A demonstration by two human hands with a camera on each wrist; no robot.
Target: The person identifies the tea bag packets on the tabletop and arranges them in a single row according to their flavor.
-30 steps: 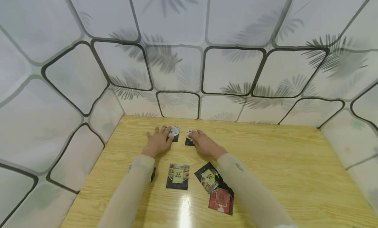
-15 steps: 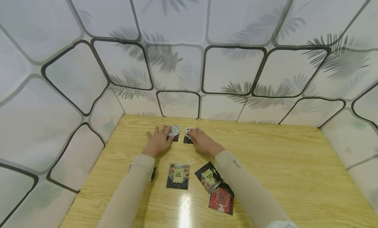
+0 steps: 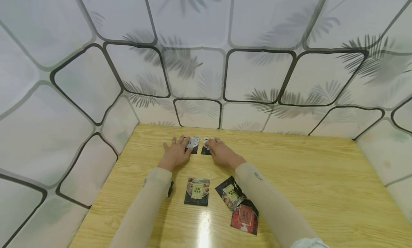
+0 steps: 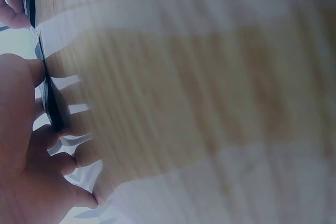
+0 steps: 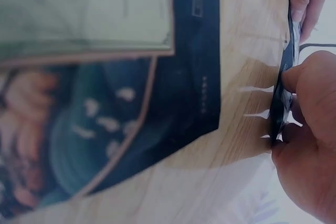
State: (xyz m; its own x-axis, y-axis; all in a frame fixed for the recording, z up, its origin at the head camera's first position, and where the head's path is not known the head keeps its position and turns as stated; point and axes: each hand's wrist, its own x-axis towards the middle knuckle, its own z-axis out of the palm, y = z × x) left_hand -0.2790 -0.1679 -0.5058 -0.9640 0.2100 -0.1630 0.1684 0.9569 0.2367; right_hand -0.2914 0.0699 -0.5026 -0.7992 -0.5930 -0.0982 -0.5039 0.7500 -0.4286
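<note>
Two flat food packets with black lower ends and pale upper parts lie side by side near the table's back edge, a narrow gap between them. My left hand (image 3: 175,155) rests spread on the left packet (image 3: 194,143), its thumb touching the packet's edge in the left wrist view. On the right packet (image 3: 205,150), my right hand (image 3: 222,153) has bent fingers. The right wrist view shows that packet (image 5: 284,85) held at its edges between thumb and fingers. The hands partly cover both packets.
Closer to me lie a dark packet with a yellow label (image 3: 197,191), a tilted packet (image 3: 229,194) and a red packet (image 3: 244,216) touching it. Another packet (image 3: 170,189) is mostly hidden under the left sleeve. A patterned wall (image 3: 199,114) borders the wooden table (image 3: 305,183).
My right hand has slid the right packet slightly left and away from me, level with the left one. The left hand stays on its packet. The head view has shifted a little.
</note>
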